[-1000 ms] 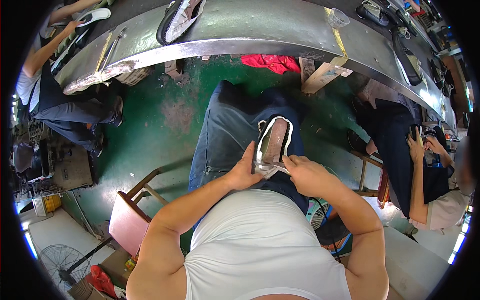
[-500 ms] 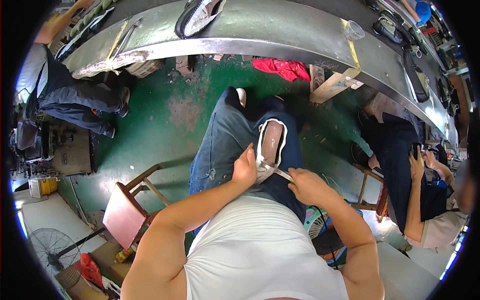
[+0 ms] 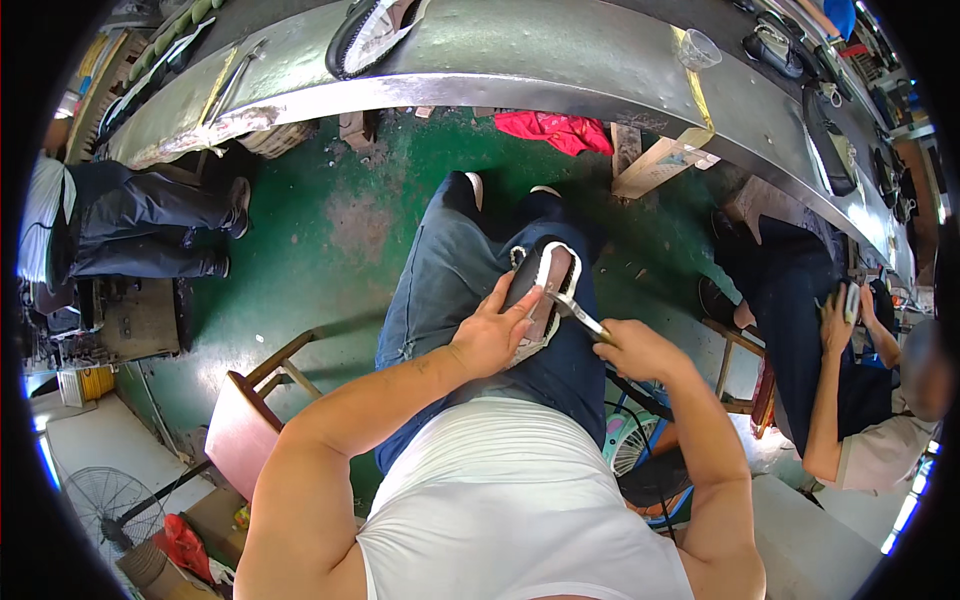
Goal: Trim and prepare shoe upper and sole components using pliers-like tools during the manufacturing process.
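A half-made shoe (image 3: 541,322) lies across my lap, bottom side up. Its brownish insole shows inside a turned-over white edge, and the upper along its left side is dark. My left hand (image 3: 490,335) is closed around the shoe's left side, thumb and fingers pressing on it. In my right hand (image 3: 640,350) is the end of a metal hand tool (image 3: 588,319), which may be a hammer or pincers. The tool's head touches or lies just over the shoe's right edge; I cannot tell which.
Ahead runs a long metal-topped bench (image 3: 500,50) with a shoe (image 3: 372,38) and a clear plastic cup (image 3: 699,49). A red cloth (image 3: 553,131) lies beneath. People sit at both sides. A stool (image 3: 243,425) is at left; a small fan (image 3: 632,445) stands near my right elbow.
The shoe has turned in my left hand, now showing its dark side. My left hand has shifted further over it. The tool has moved up along the shoe's right edge.
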The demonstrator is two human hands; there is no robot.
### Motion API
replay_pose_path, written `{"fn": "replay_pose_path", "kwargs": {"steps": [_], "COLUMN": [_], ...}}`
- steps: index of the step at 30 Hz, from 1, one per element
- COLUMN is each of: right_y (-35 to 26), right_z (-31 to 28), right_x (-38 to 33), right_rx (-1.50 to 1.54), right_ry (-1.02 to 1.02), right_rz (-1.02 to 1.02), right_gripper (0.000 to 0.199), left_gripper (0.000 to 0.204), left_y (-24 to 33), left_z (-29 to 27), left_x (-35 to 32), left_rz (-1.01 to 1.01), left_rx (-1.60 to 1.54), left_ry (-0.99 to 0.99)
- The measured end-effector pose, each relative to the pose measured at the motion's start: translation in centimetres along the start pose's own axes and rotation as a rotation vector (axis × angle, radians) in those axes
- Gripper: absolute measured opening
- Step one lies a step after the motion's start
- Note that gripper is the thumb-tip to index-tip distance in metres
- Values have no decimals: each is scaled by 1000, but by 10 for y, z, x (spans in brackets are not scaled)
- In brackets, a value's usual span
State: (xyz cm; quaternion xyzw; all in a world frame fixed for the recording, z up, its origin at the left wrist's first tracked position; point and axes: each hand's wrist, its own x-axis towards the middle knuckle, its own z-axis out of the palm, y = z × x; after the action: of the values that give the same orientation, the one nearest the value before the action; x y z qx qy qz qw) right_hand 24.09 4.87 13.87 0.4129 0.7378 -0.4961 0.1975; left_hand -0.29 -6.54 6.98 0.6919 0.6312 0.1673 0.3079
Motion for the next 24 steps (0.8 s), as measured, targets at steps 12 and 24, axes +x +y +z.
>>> {"fn": "replay_pose_path", "kwargs": {"steps": [12, 24], "right_y": [-4, 8], "right_z": [17, 41], "right_x": [36, 49], "right_rx": [-102, 264], "right_ry": [338, 406], "right_rz": [-148, 27], "right_gripper": [38, 42], "left_gripper": [64, 77], "left_y": [15, -7], "left_z": [-30, 7], "left_x": [3, -21], "left_rz": [-11, -318], "left_rx": [96, -477], "left_ry": [-298, -100]}}
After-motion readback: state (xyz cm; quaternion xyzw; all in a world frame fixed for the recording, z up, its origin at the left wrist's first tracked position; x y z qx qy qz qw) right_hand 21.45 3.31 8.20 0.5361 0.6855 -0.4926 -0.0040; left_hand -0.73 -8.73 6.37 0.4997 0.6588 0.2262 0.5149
